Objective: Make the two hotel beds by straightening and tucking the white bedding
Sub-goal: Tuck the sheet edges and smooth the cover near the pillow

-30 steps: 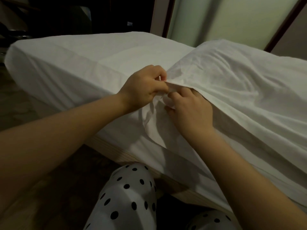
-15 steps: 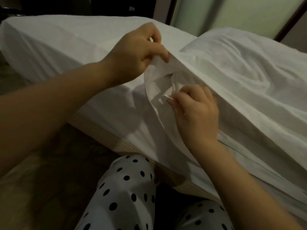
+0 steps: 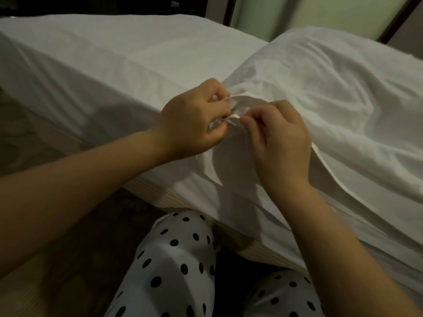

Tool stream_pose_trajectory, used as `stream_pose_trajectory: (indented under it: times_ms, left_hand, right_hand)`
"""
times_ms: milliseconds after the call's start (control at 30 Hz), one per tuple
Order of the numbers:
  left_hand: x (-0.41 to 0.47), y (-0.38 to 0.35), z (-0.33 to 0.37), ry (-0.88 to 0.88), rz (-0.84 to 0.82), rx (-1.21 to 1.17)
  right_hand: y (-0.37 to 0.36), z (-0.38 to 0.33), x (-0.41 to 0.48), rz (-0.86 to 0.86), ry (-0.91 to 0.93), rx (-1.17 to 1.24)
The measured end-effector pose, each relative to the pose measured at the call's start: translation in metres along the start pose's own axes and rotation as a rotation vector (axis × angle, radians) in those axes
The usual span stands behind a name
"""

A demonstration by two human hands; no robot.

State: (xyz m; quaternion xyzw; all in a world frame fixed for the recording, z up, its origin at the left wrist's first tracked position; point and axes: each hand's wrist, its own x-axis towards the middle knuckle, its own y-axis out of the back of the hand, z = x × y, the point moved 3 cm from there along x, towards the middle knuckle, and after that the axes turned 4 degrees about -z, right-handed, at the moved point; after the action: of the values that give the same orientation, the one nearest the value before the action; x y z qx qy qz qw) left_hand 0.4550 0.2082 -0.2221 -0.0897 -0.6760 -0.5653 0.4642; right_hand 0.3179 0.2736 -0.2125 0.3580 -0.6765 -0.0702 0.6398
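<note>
The bare left hand [image 3: 194,120] reaches in from the left on a bare left forearm [image 3: 91,177], back of the hand uppermost, fingers curled; its thumb and fingertips pinch the folded hem of the white cotton bedding [image 3: 235,116]; the bare right hand [image 3: 279,138] rises from the lower right on a bare right forearm [image 3: 332,239], fingers curled, thumb and forefinger pinching the same hem; the two hands sit just beside each other, fingertips nearly meeting.

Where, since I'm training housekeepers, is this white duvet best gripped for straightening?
Take the duvet at its bunched corner, coming from the bedside: the hem hangs free over the mattress edge there. The left hand and right hand pinch it so.
</note>
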Motion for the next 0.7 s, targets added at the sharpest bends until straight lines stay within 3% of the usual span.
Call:
stream_pose_trajectory:
  times_ms: [133,267,500,700]
  left_hand:
    - [-0.004,-0.002,-0.001,0.109,0.076,-0.007]
    - [-0.004,-0.004,-0.006,0.123,0.05,-0.201]
    - [0.005,0.003,-0.005,0.257,0.173,-0.429]
    - [0.014,0.003,-0.002,0.221,0.131,-0.309]
  right_hand:
    - [-0.008,-0.011,0.006,-0.022,0.001,0.075]
    - [-0.008,-0.012,0.013,-0.001,0.007,0.098]
    - [-0.001,-0.013,0.02,0.1,-0.02,-0.028]
    - [0.004,-0.006,0.032,0.095,-0.076,0.038]
